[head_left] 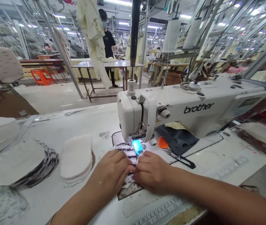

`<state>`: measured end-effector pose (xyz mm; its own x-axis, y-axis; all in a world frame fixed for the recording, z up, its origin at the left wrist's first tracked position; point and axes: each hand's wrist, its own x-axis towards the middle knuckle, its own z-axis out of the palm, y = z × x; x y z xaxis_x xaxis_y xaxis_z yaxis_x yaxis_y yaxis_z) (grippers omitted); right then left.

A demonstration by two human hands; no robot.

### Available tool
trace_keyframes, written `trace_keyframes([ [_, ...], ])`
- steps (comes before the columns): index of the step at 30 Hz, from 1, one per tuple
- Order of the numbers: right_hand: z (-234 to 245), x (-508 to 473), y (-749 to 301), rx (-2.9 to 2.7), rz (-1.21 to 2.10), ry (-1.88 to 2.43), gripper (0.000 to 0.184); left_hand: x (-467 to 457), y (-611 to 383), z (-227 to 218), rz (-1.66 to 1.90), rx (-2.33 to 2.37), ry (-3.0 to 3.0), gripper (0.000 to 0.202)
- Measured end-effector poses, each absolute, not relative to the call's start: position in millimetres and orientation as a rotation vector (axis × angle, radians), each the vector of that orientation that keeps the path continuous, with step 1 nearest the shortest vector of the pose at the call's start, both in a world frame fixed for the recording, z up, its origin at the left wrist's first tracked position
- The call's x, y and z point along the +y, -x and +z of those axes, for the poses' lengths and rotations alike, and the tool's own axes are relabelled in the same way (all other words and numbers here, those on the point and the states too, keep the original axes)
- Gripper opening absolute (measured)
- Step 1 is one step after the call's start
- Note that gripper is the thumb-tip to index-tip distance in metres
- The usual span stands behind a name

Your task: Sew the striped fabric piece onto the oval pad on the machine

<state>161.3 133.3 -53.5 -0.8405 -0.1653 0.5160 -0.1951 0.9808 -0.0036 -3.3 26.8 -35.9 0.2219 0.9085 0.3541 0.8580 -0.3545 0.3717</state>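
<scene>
A white Brother sewing machine (193, 109) stands on the table (81, 122). Under its needle area lies a black-and-white striped fabric piece (129, 154), beside a glowing blue guide (137, 146). My left hand (110, 176) presses flat on the left side of the striped piece. My right hand (153, 172) presses on its right side, fingers touching the left hand's. The piece's lower end (129, 189) shows between my wrists.
A stack of white padded pieces (76, 159) and a larger stack of striped pieces (27, 164) lie to the left. Black scissors (179, 158), an orange tool (163, 143) and dark cloth (177, 137) sit under the machine arm. A person (108, 40) stands at a far table.
</scene>
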Motion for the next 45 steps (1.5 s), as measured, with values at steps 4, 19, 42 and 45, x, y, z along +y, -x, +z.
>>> trace_keyframes([
  [4,-53,131,-164,-2.641,0.012,-0.252,0.014,36,5,-36,0.639,1.702,-2.465,0.016],
  [19,-60,145,-163,-2.675,0.096,0.013,0.01,52,10,-60,0.647,1.919,-2.559,0.023],
  [42,-60,149,-157,-2.624,-0.112,0.34,0.01,73,31,-63,0.92,1.756,-2.541,0.026],
  [45,-61,148,-158,-2.639,-0.081,0.351,0.011,78,34,-61,0.895,1.845,-2.542,0.033],
])
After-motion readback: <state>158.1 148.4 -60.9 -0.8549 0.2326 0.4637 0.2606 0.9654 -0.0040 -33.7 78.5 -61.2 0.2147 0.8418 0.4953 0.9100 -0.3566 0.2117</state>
